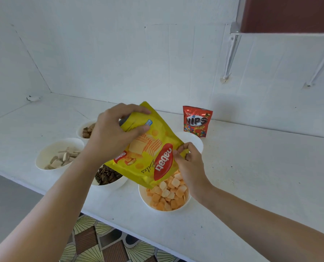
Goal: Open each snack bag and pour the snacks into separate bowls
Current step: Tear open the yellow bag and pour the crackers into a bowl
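Observation:
A yellow Nabati snack bag (149, 148) is held upside down and tilted over a white bowl (148, 202) heaped with orange and cream wafer bites (168, 193). My left hand (112, 135) grips the bag's raised bottom end. My right hand (190, 167) pinches the bag's lower right corner by the mouth. A red Nips bag (197, 121) stands upright at the back. In front of it sits a white bowl (195, 140), partly hidden by the yellow bag; its inside is not visible.
Three more white bowls stand on the left: one with pale wafer pieces (58, 155), one with brown chunks (86, 129), one with dark striped seeds (108, 176). The white counter (251, 176) ends in a front edge near me. A shelf bracket (231, 53) hangs at upper right.

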The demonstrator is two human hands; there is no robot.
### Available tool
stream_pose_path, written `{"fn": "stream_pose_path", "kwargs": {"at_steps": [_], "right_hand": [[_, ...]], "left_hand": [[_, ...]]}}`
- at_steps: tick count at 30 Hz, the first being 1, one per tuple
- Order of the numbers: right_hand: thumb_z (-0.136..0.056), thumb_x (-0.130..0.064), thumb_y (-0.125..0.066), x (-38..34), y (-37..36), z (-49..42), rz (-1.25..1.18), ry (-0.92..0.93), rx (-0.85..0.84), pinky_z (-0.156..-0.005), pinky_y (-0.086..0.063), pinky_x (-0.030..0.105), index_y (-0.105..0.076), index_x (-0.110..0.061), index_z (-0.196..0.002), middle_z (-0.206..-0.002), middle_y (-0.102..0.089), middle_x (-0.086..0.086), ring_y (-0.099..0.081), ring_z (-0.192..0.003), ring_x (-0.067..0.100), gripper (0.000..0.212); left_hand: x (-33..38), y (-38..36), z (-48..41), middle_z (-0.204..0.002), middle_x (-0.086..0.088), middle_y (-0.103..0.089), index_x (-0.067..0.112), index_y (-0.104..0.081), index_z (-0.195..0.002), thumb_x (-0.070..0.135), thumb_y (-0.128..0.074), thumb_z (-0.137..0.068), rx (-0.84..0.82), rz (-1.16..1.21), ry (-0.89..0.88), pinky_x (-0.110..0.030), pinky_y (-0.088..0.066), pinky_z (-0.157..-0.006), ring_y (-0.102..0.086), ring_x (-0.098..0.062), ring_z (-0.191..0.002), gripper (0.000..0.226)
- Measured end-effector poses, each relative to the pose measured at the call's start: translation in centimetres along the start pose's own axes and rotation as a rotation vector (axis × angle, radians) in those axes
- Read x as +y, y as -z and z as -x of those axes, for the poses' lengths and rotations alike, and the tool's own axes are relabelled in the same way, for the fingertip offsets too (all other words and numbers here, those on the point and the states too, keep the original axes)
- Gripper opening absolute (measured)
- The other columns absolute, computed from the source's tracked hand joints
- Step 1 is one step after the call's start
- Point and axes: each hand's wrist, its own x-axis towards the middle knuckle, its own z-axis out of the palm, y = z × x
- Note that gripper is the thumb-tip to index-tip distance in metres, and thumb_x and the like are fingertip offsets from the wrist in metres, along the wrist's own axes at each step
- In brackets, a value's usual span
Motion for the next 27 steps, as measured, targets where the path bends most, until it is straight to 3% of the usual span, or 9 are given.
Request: {"fn": "stream_pose_path", "kwargs": {"at_steps": [4, 8, 12, 14, 17, 20, 24, 27], "right_hand": [[-0.099, -0.028, -0.06, 0.4, 0.2, -0.1, -0.025, -0.056, 0.0, -0.078, -0.062, 0.035, -0.051, -0.022, -0.088, -0.105, -0.072, 0.007, -0.071, -0.1, 0.022, 0.015], [-0.099, -0.022, -0.061, -1.0, 0.4, -0.3, -0.132, 0.026, -0.014, -0.082, -0.062, 0.04, -0.052, -0.019, -0.087, -0.105, -0.072, 0.011, -0.07, -0.102, 0.024, 0.015], [-0.095, -0.015, -0.065, -3.0, 0.7, -0.1, -0.198, 0.113, -0.043, -0.07, -0.059, 0.028, -0.055, -0.015, -0.089, -0.094, -0.076, 0.007, -0.074, -0.094, 0.017, 0.012], [-0.093, -0.015, -0.068, -2.9, 0.8, -0.1, -0.192, 0.103, -0.054, -0.071, -0.06, 0.03, -0.057, -0.013, -0.09, -0.093, -0.077, 0.006, -0.074, -0.094, 0.017, 0.011], [-0.091, -0.013, -0.071, -1.7, 1.1, 0.0, -0.107, 0.045, -0.08, -0.076, -0.061, 0.035, -0.058, -0.009, -0.089, -0.085, -0.077, 0.007, -0.075, -0.091, 0.019, 0.013], [-0.09, -0.009, -0.072, -0.4, 1.4, 0.3, -0.065, -0.048, -0.132, -0.073, -0.059, 0.027, -0.059, -0.009, -0.088, -0.082, -0.077, 0.004, -0.075, -0.089, 0.017, 0.013], [-0.094, -0.022, -0.068, 0.2, 1.5, 0.0, -0.043, -0.068, -0.141, -0.079, -0.061, 0.034, -0.054, -0.012, -0.087, -0.093, -0.077, 0.005, -0.074, -0.094, 0.02, 0.018], [-0.094, -0.04, -0.065, 0.0, 1.3, -0.5, -0.019, -0.073, -0.093, -0.076, -0.061, 0.033, -0.044, -0.019, -0.087, -0.096, -0.076, 0.002, -0.073, -0.093, 0.018, 0.03]], "left_hand": [[0.0, -0.5, 0.1, -0.11, 0.013, -0.066, 0.042, -0.072, -0.112, 0.026, -0.082, -0.084, -0.048, -0.01, -0.003, -0.035, -0.058, -0.085, -0.064, -0.015, -0.104, 0.033], [1.4, 1.1, -0.8, -0.109, 0.009, -0.068, 0.038, -0.073, -0.114, 0.022, -0.083, -0.083, 0.014, -0.013, -0.029, -0.041, -0.058, -0.088, -0.065, -0.016, -0.102, 0.036], [3.1, 3.1, -1.5, -0.103, 0.011, -0.071, 0.036, -0.075, -0.112, 0.022, -0.084, -0.082, 0.094, -0.003, -0.052, -0.034, -0.061, -0.079, -0.068, -0.013, -0.094, 0.034], [3.1, 3.3, -1.5, -0.099, 0.016, -0.07, 0.037, -0.074, -0.112, 0.024, -0.084, -0.082, 0.094, -0.011, -0.051, -0.034, -0.062, -0.075, -0.068, -0.013, -0.091, 0.034], [1.9, 2.6, -1.0, -0.101, 0.024, -0.067, 0.043, -0.072, -0.115, 0.028, -0.085, -0.08, 0.004, -0.054, -0.018, -0.032, -0.059, -0.081, -0.064, -0.008, -0.096, 0.041], [0.6, 1.9, -0.6, -0.114, 0.028, -0.063, 0.048, -0.066, -0.122, 0.032, -0.086, -0.078, -0.121, -0.114, -0.007, -0.023, -0.056, -0.085, -0.06, 0.004, -0.104, 0.051], [0.4, 1.9, -0.8, -0.122, 0.021, -0.062, 0.049, -0.062, -0.127, 0.027, -0.08, -0.085, -0.188, -0.132, -0.026, -0.008, -0.052, -0.081, -0.058, 0.007, -0.109, 0.051], [0.8, 2.2, -1.3, -0.122, 0.02, -0.061, 0.048, -0.061, -0.129, 0.026, -0.078, -0.087, -0.207, -0.116, -0.041, -0.013, -0.054, -0.078, -0.06, 0.003, -0.11, 0.05]]}}
